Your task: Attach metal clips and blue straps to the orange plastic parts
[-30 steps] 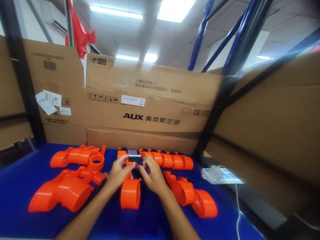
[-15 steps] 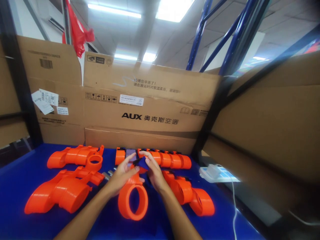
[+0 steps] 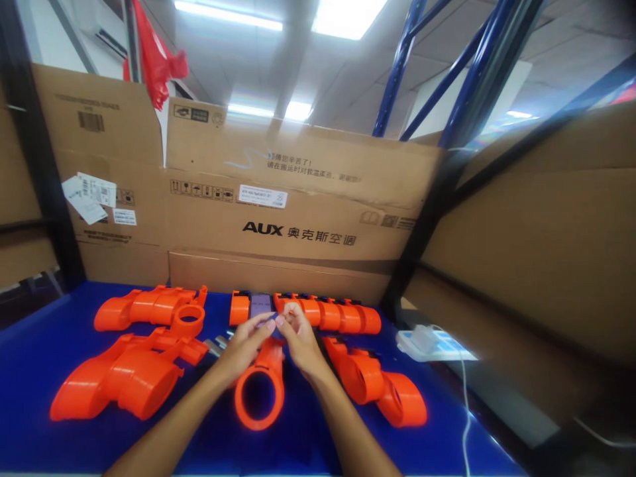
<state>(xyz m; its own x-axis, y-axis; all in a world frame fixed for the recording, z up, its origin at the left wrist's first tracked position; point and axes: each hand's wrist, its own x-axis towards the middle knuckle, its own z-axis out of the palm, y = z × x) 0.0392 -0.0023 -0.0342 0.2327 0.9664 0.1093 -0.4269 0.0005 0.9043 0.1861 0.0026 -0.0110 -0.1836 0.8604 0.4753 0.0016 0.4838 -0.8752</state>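
The stiff, light-looking orange ring part was pinched at its narrow top end by both hands, fingertips pressed together, above the tabletop.

Bare blue table open at near edge and far left. Orange shells crowd left side; orange ring part between forearms. Row of orange clips blocks back, cardboard box walls off just behind. Orange housing on right; white power strip and its cable near right edge.
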